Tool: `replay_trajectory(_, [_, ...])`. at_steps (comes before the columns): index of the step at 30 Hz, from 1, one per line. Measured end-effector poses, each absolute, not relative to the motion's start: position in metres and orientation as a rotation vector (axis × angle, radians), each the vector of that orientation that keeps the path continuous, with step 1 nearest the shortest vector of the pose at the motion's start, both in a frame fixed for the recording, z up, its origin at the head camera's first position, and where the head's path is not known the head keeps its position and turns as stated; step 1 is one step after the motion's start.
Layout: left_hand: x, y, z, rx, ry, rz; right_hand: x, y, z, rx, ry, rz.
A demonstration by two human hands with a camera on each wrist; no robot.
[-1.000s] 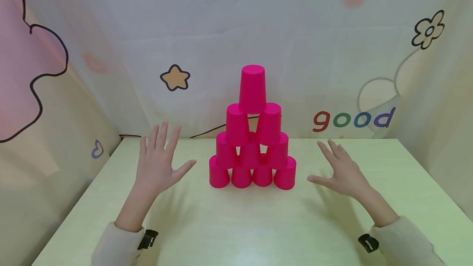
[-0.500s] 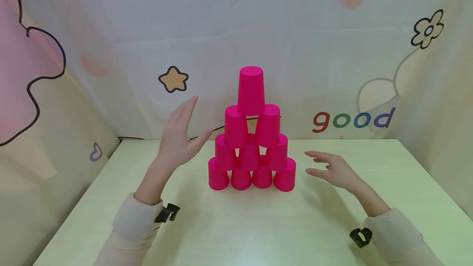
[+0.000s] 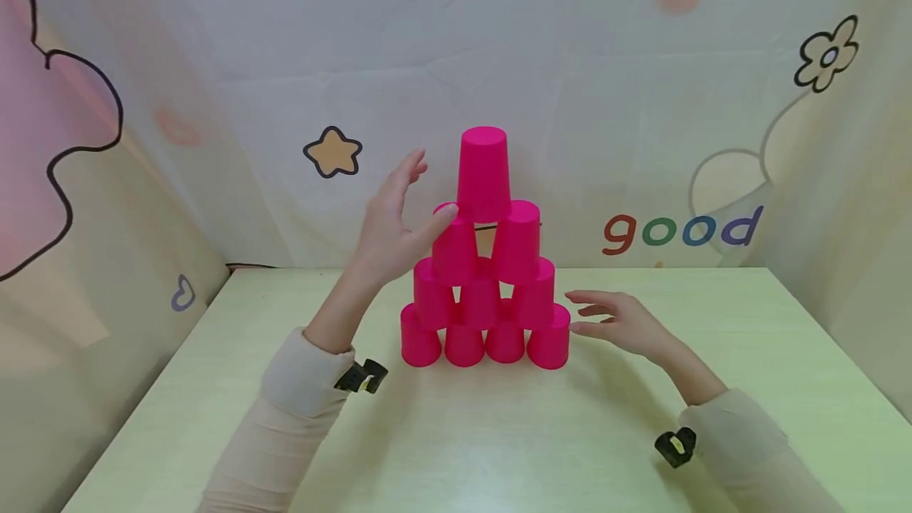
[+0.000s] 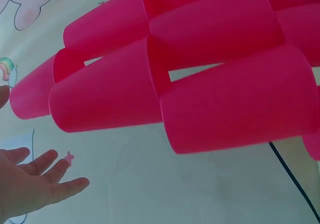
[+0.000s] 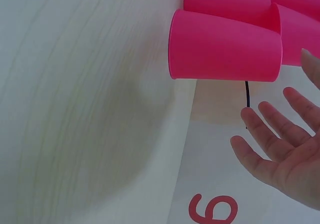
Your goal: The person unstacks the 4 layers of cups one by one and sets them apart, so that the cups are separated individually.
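Pink plastic cups, all upside down, form a four-row pyramid on the table, with a single top cup [image 3: 484, 172] standing on two below it. My left hand [image 3: 392, 232] is raised just left of that top cup, thumb and fingers spread apart. Its thumb overlaps the left cup [image 3: 454, 253] of the second row in the head view. In the left wrist view the fingers [image 4: 45, 171] hold nothing. My right hand [image 3: 627, 323] hovers at the right side, fingertips close to the bottom right cup [image 3: 549, 337]. Its fingers [image 5: 265, 139] are loosely extended with nothing in them.
The pale wooden table [image 3: 492, 434] carries the pyramid near its back edge. Behind it hangs a printed cloth backdrop [image 3: 399, 38] with a star, a flower and the word "good". A black wrist mount [image 3: 361, 376] sits at the left cuff, another [image 3: 675, 447] at the right.
My left hand has moved right and up, from beside the pyramid to near the top cup. The right hand has come left toward the lower right cups. The pyramid stands unchanged.
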State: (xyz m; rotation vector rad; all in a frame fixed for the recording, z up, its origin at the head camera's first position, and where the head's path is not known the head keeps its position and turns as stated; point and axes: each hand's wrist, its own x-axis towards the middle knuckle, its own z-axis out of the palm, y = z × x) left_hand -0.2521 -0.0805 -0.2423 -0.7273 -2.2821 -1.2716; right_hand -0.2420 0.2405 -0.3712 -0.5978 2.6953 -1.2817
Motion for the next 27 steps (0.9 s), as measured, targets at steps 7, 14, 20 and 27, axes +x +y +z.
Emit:
replay_trajectory(7, [-0.262, -0.067, -0.239, -0.669, -2.298, -1.38, -0.246, 0.229, -0.372, -0.595, 2.682, -1.29])
replay_trajectory(14, [-0.267, -0.05, -0.24, -0.692, -2.295, -1.436, -0.247, 0.229, -0.375, -0.531, 2.707, -1.257])
replay_trajectory(20, [-0.27, -0.041, -0.245, -0.698, -2.274, -1.507, -0.25, 0.229, -0.38, -0.532, 2.718, -1.255])
replay_trajectory(27, [-0.27, -0.037, -0.247, -0.706, -2.239, -1.596, -0.251, 0.228, -0.384, -0.556, 2.741, -1.256])
